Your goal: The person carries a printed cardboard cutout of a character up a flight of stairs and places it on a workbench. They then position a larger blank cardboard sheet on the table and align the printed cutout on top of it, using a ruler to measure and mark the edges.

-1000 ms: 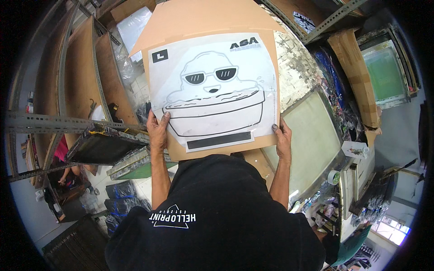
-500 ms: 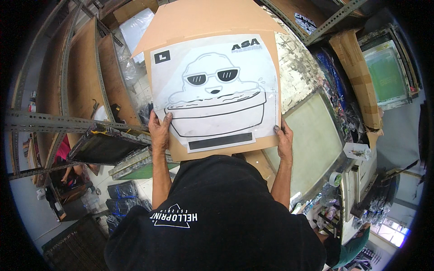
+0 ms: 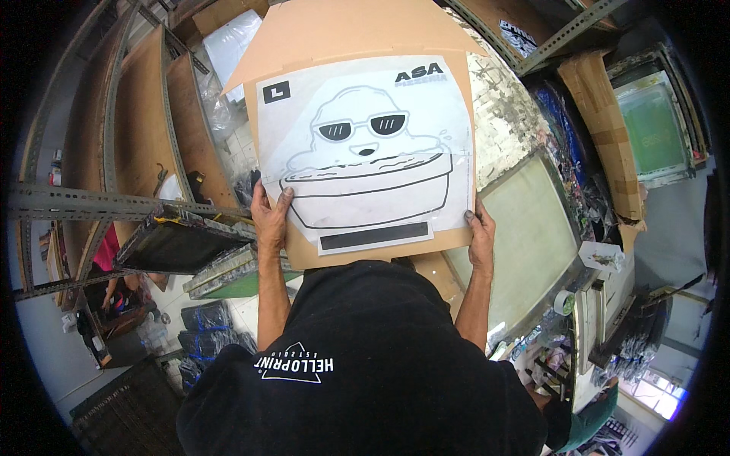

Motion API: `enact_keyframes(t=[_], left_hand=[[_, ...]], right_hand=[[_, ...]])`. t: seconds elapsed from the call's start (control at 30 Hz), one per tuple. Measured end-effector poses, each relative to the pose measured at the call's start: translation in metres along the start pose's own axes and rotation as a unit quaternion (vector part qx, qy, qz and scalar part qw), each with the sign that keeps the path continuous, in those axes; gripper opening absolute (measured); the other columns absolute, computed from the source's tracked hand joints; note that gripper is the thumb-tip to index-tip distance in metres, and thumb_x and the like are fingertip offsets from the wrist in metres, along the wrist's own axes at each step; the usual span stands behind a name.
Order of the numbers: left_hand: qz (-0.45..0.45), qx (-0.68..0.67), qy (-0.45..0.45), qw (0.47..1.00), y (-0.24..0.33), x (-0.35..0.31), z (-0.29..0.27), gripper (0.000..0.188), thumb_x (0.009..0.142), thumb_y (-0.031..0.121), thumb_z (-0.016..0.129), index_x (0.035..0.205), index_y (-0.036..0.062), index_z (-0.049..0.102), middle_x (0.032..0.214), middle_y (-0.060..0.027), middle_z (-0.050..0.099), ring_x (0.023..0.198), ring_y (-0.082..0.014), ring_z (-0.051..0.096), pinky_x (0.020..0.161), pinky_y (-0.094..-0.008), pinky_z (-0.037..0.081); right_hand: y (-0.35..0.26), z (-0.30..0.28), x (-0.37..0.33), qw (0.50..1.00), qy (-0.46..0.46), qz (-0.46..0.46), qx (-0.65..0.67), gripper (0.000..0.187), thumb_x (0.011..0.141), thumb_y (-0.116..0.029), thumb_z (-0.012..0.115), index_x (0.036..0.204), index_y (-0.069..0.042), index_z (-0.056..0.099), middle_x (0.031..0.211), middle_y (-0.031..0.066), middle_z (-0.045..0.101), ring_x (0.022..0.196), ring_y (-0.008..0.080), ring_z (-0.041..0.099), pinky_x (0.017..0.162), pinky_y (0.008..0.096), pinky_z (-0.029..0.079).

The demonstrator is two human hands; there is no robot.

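Between my hands is a tan cardboard folder (image 3: 365, 32), its upper flap raised. On its face lies a translucent sheet (image 3: 304, 99) printed with a cartoon blob in sunglasses above a tub shape. A small strip with a black bar (image 3: 374, 237) lies at the sheet's lower edge. My left hand (image 3: 271, 220) grips the folder's lower left edge, thumb on the front. On the lower right edge, my right hand (image 3: 480, 230) pinches the folder with its thumb on top. The fingers behind the board are largely hidden.
A pale screen frame (image 3: 521, 228) lies on the bench to the right. Metal shelving with brown boards (image 3: 141, 114) stands at left, near a dark screen frame (image 3: 179, 242). Plastic-wrapped black bundles (image 3: 207, 330) sit on the floor. Other people are partly visible at lower left and lower right.
The folder and sheet have shifted very slightly to the right in the picture. Both hands keep the same hold on the folder.
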State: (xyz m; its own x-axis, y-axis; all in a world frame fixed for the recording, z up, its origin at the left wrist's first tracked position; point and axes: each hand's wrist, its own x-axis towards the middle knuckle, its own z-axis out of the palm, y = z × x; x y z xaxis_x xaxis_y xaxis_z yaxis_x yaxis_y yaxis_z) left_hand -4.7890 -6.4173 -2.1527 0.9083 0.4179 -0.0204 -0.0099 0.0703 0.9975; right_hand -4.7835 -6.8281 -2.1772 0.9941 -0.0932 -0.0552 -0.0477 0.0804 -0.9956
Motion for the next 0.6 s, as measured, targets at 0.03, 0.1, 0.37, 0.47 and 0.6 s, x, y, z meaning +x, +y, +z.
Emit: enact_keyframes(t=[0.03, 0.1, 0.37, 0.47, 0.6], left_hand=[[-0.005, 0.000, 0.000, 1.000, 0.0012, -0.0004, 0.0002, 0.050, 0.086, 0.008, 0.072, 0.129, -0.0017, 0.048, 0.118, -0.0108, 0.063, 0.108, -0.0173, 0.058, 0.094, -0.0290, 0.045], [-0.006, 0.001, -0.002, 1.000, 0.0000, -0.0002, -0.0008, 0.052, 0.086, 0.010, 0.073, 0.129, -0.0016, 0.047, 0.119, -0.0110, 0.063, 0.108, -0.0175, 0.059, 0.094, -0.0295, 0.045], [0.008, 0.059, 0.006, 0.998, 0.0000, -0.0019, -0.0010, 0.056, 0.085, 0.014, 0.074, 0.132, -0.0013, 0.046, 0.119, -0.0113, 0.063, 0.108, -0.0185, 0.059, 0.095, -0.0303, 0.045], [0.011, 0.042, 0.002, 0.999, -0.0003, 0.0004, 0.0006, 0.056, 0.086, 0.013, 0.074, 0.132, -0.0015, 0.046, 0.119, -0.0115, 0.063, 0.108, -0.0183, 0.059, 0.095, -0.0300, 0.045], [0.016, 0.032, 0.001, 0.999, -0.0033, 0.0004, 0.0000, 0.055, 0.086, 0.011, 0.073, 0.132, -0.0018, 0.046, 0.118, -0.0115, 0.063, 0.107, -0.0178, 0.059, 0.094, -0.0298, 0.045]], right_hand=[[-0.0009, 0.0005, 0.0002, 1.000, -0.002, -0.003, 0.001, 0.056, 0.087, -0.006, 0.050, 0.139, 0.013, 0.039, 0.138, 0.0192, 0.050, 0.126, 0.0228, 0.049, 0.108, 0.0309, 0.034], [-0.0011, 0.0004, 0.0008, 1.000, -0.004, 0.000, 0.009, 0.056, 0.087, -0.006, 0.051, 0.139, 0.013, 0.039, 0.139, 0.0196, 0.049, 0.128, 0.0230, 0.047, 0.109, 0.0313, 0.032], [-0.0004, 0.0001, -0.0014, 1.000, 0.001, 0.021, 0.011, 0.056, 0.087, -0.005, 0.050, 0.139, 0.014, 0.038, 0.142, 0.0210, 0.046, 0.130, 0.0236, 0.045, 0.111, 0.0318, 0.030], [-0.0002, 0.0028, 0.0016, 1.000, 0.011, 0.015, 0.007, 0.055, 0.087, -0.005, 0.050, 0.138, 0.013, 0.041, 0.139, 0.0190, 0.049, 0.127, 0.0232, 0.048, 0.109, 0.0313, 0.032], [0.0008, 0.0015, 0.0032, 1.000, 0.002, 0.012, 0.007, 0.054, 0.087, -0.005, 0.051, 0.138, 0.013, 0.041, 0.138, 0.0185, 0.050, 0.126, 0.0228, 0.048, 0.109, 0.0307, 0.033]])
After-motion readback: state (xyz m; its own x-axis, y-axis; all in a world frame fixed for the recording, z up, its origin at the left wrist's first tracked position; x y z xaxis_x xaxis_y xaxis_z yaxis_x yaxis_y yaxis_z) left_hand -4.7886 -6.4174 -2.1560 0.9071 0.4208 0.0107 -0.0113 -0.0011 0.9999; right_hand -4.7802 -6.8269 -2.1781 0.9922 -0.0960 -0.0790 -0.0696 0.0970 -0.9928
